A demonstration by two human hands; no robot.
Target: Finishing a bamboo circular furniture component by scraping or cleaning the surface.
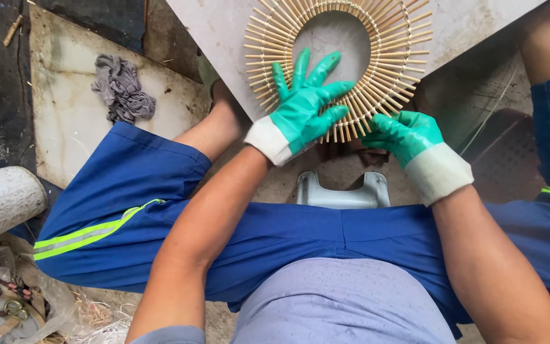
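Observation:
A round ring of short bamboo sticks [389, 38], set like sun rays, lies on a pale stone slab [472, 22]. My left hand [303, 105], in a green glove with a white cuff, presses flat on the ring's lower left, fingers spread. My right hand [405, 134], gloved the same, pinches the sticks at the ring's lower right edge. The ring's open middle shows the slab beneath.
I sit on a small grey stool [342, 191], knees apart in blue shorts with yellow reflective stripes. A grey rag [122, 89] lies on a slab at the left. A white bucket [4, 197] and a heap of scraps and scissors [14, 309] sit at lower left.

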